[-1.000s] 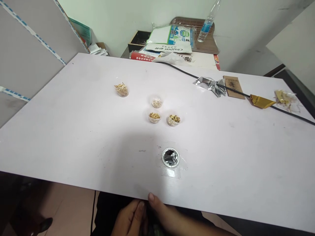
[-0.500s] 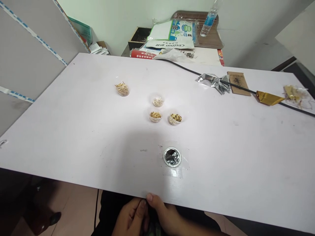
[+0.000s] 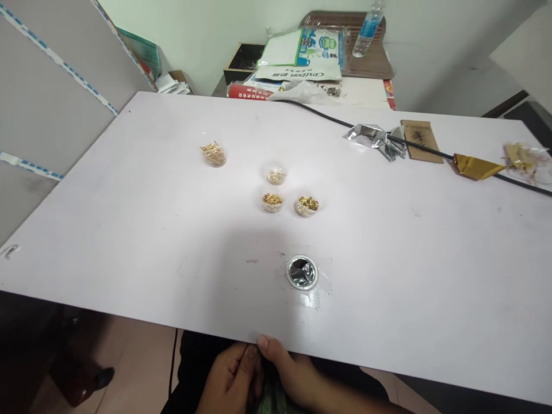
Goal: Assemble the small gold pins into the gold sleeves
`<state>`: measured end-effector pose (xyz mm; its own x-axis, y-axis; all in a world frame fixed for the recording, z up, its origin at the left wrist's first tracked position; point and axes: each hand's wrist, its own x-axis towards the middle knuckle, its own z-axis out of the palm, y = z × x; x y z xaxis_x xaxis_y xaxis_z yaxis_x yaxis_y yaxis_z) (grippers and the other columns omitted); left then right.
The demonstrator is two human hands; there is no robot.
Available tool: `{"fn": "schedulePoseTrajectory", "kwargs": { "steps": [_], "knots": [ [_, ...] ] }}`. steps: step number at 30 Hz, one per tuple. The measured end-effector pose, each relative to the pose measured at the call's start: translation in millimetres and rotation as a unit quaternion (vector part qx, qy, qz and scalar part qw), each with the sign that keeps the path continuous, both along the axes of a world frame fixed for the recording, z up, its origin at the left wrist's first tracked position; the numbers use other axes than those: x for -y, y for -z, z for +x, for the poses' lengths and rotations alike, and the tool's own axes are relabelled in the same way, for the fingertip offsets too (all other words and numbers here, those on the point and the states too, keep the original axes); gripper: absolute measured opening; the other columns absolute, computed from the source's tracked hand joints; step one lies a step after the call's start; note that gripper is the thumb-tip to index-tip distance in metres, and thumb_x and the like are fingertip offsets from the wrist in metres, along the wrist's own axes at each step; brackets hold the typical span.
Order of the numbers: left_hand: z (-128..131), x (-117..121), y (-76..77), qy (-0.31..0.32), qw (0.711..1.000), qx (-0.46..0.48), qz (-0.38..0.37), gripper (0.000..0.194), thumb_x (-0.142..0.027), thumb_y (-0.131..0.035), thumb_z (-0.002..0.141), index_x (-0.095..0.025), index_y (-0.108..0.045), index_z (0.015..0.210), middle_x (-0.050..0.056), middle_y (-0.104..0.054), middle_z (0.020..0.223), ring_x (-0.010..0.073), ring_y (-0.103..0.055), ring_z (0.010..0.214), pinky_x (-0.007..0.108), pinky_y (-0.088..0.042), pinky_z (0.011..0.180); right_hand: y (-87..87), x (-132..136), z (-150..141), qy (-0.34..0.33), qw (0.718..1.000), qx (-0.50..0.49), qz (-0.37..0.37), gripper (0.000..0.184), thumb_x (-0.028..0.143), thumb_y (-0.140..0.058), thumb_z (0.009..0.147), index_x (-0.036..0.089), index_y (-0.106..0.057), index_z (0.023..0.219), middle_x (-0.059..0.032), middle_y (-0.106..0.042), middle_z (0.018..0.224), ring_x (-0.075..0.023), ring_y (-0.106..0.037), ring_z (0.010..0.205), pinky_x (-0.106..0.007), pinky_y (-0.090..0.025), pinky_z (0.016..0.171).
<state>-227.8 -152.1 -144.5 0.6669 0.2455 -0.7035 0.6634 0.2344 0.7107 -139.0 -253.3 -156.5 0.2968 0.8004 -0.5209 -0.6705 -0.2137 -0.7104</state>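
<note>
My left hand is closed at the table's near edge, its thumb pressed against the curled fingers. Whatever it may pinch is too small or hidden to make out. Beside it, my right hand rests with the thumb tip against the table edge; its other fingers are out of sight. Farther in on the white table, a round metal-rimmed disc with a shiny dark centre is surrounded by clear tape. Behind the disc stand small clear cups of gold-coloured pins: a right cup, a left cup and a back cup.
Another cup with longer gold pins stands farther left. A black cable crosses the back right, past silver foil, brown cardboard and gold foil. A water bottle lies on a brown tray beyond the table.
The view has shifted slightly. Both hands stay at the table edge in nearly the same pose; the cups and disc have not moved on the table.
</note>
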Motion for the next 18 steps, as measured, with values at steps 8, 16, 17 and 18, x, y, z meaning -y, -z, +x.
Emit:
{"fn": "schedulePoseTrajectory", "kwargs": {
  "steps": [8,16,17,18],
  "knots": [
    [1.2,-45.0,-37.4,0.231,0.973,0.004,0.028,0.050,-0.059,-0.043,0.089,-0.014,-0.061,0.075,0.003,-0.055,0.067,0.0119,-0.049,0.063,0.019,-0.038,0.060,0.5,12.4,10.5,-0.020,0.997,0.078,-0.001,0.065,0.069,-0.052,0.083,0.016,-0.060,0.120,-0.0129,-0.059,0.124,-0.0251,-0.045,0.128,-0.044,-0.028,0.113],
    [93.8,-102.0,-88.7,0.192,0.943,0.223,0.154,0.034,-0.044,-0.053,0.088,-0.013,-0.059,0.075,0.002,-0.059,0.066,0.0079,-0.047,0.054,0.018,-0.038,0.054,-58.7,18.9,43.6,-0.307,0.911,0.214,0.173,0.042,0.037,-0.048,0.096,0.022,-0.056,0.134,-0.0085,-0.056,0.134,-0.0203,-0.052,0.125,-0.032,-0.039,0.106],
    [105.9,-104.0,-89.5,0.175,0.948,0.222,0.145,0.033,-0.044,-0.055,0.087,-0.013,-0.059,0.076,0.002,-0.058,0.063,0.0076,-0.046,0.053,0.017,-0.037,0.052,-71.6,19.7,52.3,-0.273,0.917,0.234,0.175,0.037,0.036,-0.048,0.095,0.022,-0.063,0.126,-0.0080,-0.067,0.116,-0.0187,-0.063,0.108,-0.029,-0.048,0.094],
    [116.8,-105.0,-89.3,0.161,0.953,0.221,0.127,0.032,-0.044,-0.056,0.086,-0.013,-0.060,0.078,0.001,-0.057,0.061,0.0076,-0.046,0.051,0.017,-0.036,0.049,-83.8,20.2,62.3,-0.238,0.921,0.266,0.158,0.035,0.032,-0.045,0.097,0.022,-0.062,0.126,-0.0073,-0.069,0.110,-0.0171,-0.066,0.099,-0.029,-0.051,0.088]
  ]
}}
